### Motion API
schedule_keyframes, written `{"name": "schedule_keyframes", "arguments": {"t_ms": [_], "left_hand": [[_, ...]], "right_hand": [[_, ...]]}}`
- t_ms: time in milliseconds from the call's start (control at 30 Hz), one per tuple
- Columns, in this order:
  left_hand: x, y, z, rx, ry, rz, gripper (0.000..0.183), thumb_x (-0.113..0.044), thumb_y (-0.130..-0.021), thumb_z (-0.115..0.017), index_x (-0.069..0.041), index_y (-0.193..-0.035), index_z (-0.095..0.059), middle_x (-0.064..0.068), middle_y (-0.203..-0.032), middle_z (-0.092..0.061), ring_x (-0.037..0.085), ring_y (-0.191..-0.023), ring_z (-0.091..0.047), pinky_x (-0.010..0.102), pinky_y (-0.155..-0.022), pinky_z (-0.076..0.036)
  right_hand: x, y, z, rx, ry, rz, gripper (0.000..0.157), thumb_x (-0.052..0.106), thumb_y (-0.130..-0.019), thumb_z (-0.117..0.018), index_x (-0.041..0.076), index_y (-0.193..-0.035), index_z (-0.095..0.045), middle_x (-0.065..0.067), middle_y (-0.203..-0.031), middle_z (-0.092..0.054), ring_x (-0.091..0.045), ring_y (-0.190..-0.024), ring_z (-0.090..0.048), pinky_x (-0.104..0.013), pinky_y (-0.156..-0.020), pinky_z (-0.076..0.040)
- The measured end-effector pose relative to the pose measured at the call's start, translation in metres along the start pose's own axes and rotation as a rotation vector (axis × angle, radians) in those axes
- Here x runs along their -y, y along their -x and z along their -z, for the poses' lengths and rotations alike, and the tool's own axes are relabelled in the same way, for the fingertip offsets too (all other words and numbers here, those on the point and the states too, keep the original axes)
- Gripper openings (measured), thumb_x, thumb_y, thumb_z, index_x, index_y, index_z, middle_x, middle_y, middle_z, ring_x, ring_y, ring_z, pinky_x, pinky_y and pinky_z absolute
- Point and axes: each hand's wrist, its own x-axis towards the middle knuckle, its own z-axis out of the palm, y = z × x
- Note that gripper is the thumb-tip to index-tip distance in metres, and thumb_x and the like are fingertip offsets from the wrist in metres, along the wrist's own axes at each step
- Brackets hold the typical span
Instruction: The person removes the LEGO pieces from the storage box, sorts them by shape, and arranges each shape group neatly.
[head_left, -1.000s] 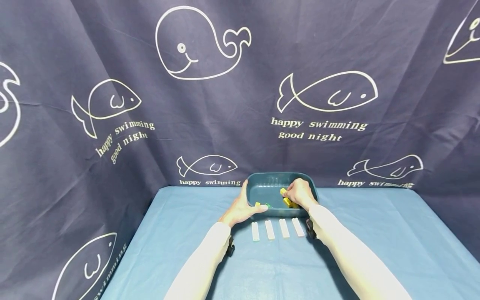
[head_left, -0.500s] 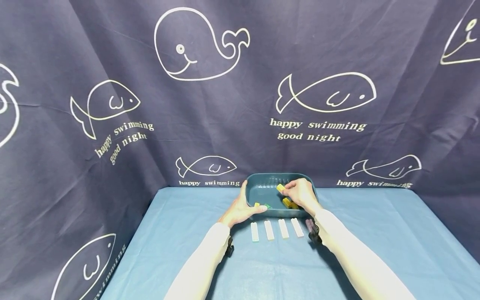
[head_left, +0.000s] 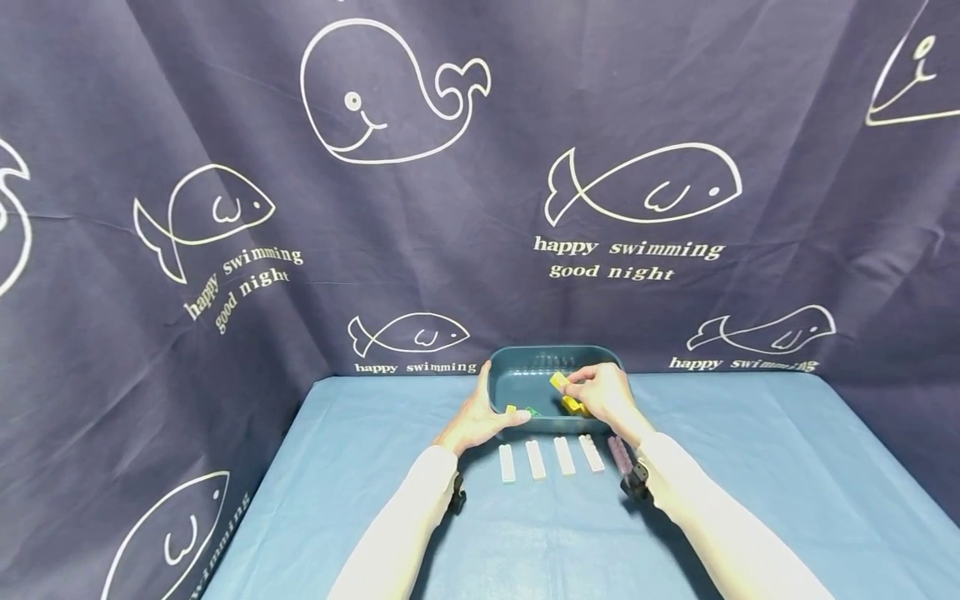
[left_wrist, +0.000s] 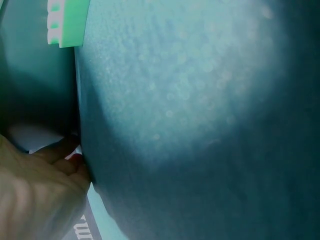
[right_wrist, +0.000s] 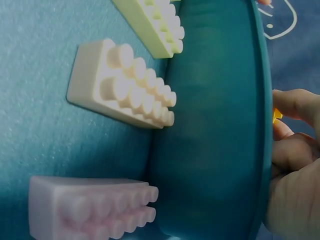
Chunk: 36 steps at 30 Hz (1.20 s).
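Observation:
In the head view my left hand grips the left end of a teal bin, thumb over its front rim. My right hand pinches a yellow building block above the bin's inside; in the right wrist view only a sliver of that yellow block shows past the rim. More yellow blocks lie in the bin below the right hand. Near my left thumb are a small yellow block and a green piece, partly hidden by the front wall.
Several long studded blocks stand in a row before the bin, among them a pale one and a pinkish one by my right wrist. A green block shows in the left wrist view. A dark curtain hangs behind the table.
My right hand, with the yellow block, has shifted slightly left, its wrist moving down and right; the pinkish block has come into sight. My left hand keeps its hold on the bin.

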Motion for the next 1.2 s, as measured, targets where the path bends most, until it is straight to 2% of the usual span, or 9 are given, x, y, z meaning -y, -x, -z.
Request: {"name": "schedule_keyframes", "arguments": {"t_ms": [233,500,633,767,867,933,1000,1100,1200], "left_hand": [[-0.003,0.001,0.001,-0.007,0.016,-0.001,0.130,-0.048,-0.084,-0.092,-0.022,-0.177,-0.006,0.017,-0.177,-0.036,0.038,-0.159,-0.045,0.057,-0.131,-0.037],[-0.004,0.001,0.000,-0.003,0.031,0.014,0.130,-0.047,-0.083,-0.093,-0.025,-0.177,-0.006,0.021,-0.175,-0.038,0.040,-0.159,-0.045,0.057,-0.131,-0.037],[-0.003,0.001,0.000,0.001,0.024,0.017,0.131,-0.048,-0.083,-0.093,-0.025,-0.177,-0.005,0.022,-0.175,-0.039,0.040,-0.158,-0.045,0.057,-0.131,-0.037],[-0.005,0.002,0.001,-0.001,0.018,0.003,0.129,-0.047,-0.084,-0.092,-0.024,-0.177,-0.005,0.021,-0.175,-0.038,0.040,-0.159,-0.045,0.056,-0.132,-0.036],[-0.006,0.002,0.002,-0.006,0.018,-0.006,0.129,-0.046,-0.084,-0.092,-0.023,-0.177,-0.006,0.021,-0.175,-0.039,0.040,-0.158,-0.046,0.056,-0.131,-0.037],[-0.007,0.003,0.002,-0.007,0.019,-0.003,0.129,-0.046,-0.084,-0.093,-0.024,-0.177,-0.006,0.022,-0.174,-0.040,0.040,-0.158,-0.046,0.056,-0.131,-0.037],[-0.007,0.003,0.002,-0.008,0.012,0.002,0.130,-0.046,-0.084,-0.093,-0.023,-0.177,-0.006,0.023,-0.173,-0.041,0.041,-0.157,-0.047,0.057,-0.131,-0.037],[-0.006,0.004,0.002,-0.005,0.011,0.012,0.130,-0.047,-0.084,-0.093,-0.023,-0.177,-0.006,0.022,-0.174,-0.040,0.040,-0.158,-0.046,0.056,-0.132,-0.037],[-0.006,0.005,0.002,-0.003,0.025,0.006,0.129,-0.046,-0.084,-0.093,-0.023,-0.177,-0.006,0.022,-0.175,-0.039,0.039,-0.159,-0.045,0.056,-0.132,-0.036]], "right_hand": [[0.005,0.011,0.008,0.015,-0.052,-0.012,0.021,0.025,-0.087,-0.085,0.010,-0.102,-0.088,-0.011,-0.107,-0.084,-0.025,-0.096,-0.070,-0.026,-0.073,-0.050],[0.007,0.030,0.010,-0.003,-0.023,0.026,0.016,0.026,-0.087,-0.086,0.014,-0.097,-0.089,-0.007,-0.104,-0.085,-0.023,-0.096,-0.071,-0.027,-0.078,-0.050],[0.009,0.044,0.009,-0.011,0.003,0.040,0.018,0.025,-0.086,-0.087,0.011,-0.098,-0.089,-0.010,-0.106,-0.085,-0.029,-0.101,-0.076,-0.033,-0.081,-0.056],[0.011,0.059,0.006,-0.011,0.014,0.006,0.020,0.027,-0.085,-0.087,0.011,-0.098,-0.088,-0.013,-0.112,-0.084,-0.031,-0.107,-0.076,-0.038,-0.088,-0.058],[0.013,0.070,0.003,-0.008,0.007,-0.020,0.016,0.026,-0.084,-0.089,0.014,-0.094,-0.088,-0.009,-0.107,-0.084,-0.023,-0.100,-0.074,-0.033,-0.084,-0.055],[0.013,0.078,0.001,0.002,-0.011,-0.030,0.013,0.025,-0.083,-0.089,0.015,-0.090,-0.088,-0.006,-0.099,-0.084,-0.019,-0.086,-0.071,-0.030,-0.075,-0.052],[0.013,0.086,-0.002,0.006,-0.006,-0.023,0.011,0.025,-0.082,-0.090,0.016,-0.087,-0.088,-0.002,-0.093,-0.084,-0.013,-0.081,-0.068,-0.028,-0.071,-0.050],[0.011,0.100,-0.008,0.010,-0.001,-0.019,0.007,0.024,-0.081,-0.090,0.018,-0.083,-0.087,0.002,-0.086,-0.083,-0.012,-0.078,-0.066,-0.029,-0.070,-0.049],[0.011,0.112,-0.015,0.001,0.012,-0.008,0.007,0.024,-0.078,-0.091,0.019,-0.080,-0.087,0.003,-0.087,-0.083,-0.012,-0.084,-0.068,-0.030,-0.076,-0.050]]}}
